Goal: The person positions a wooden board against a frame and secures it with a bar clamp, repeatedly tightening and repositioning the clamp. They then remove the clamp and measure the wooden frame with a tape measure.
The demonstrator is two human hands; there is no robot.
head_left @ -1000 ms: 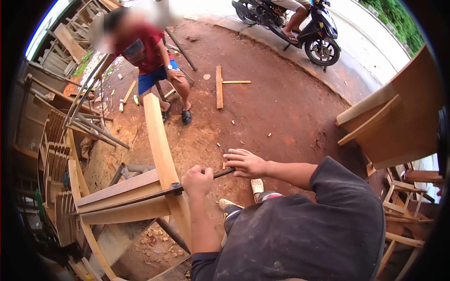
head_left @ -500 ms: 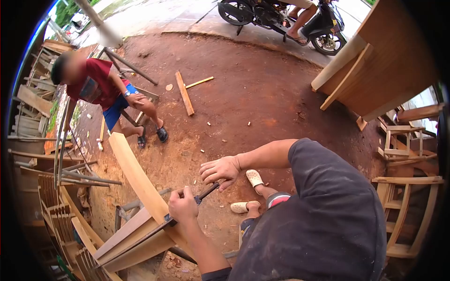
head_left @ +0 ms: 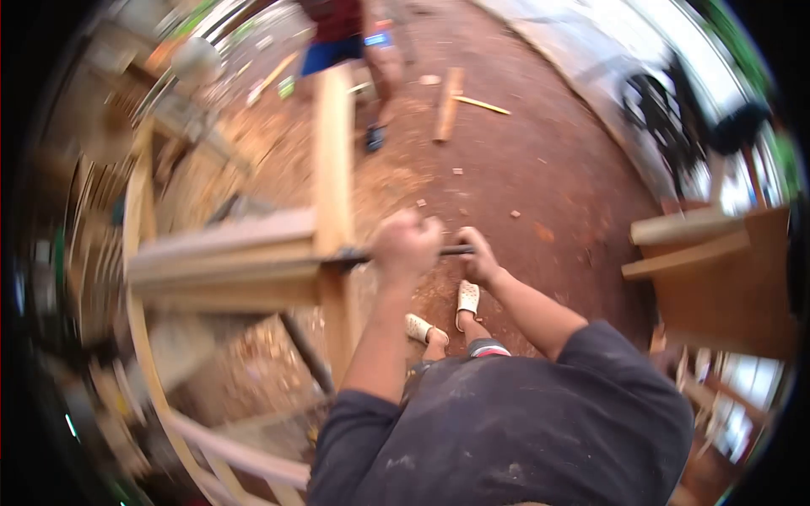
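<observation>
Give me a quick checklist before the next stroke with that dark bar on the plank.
1. Left hand wrapped around the dark bar: ok.
2. Right hand on the bar's near end: ok.
3. Bar meeting the upright plank at the wooden frame: ok, though blurred.
4. Feet planted on the red ground below the bar: ok.
5. Other person standing just beyond the plank's far end: not ok.
6. Tool edge condition: cannot tell, the picture is smeared.

A long dark metal rod (head_left: 456,250) lies level across a pale upright wooden plank (head_left: 334,177), which stands against stacked horizontal boards (head_left: 224,261); motion blur softens everything.
</observation>
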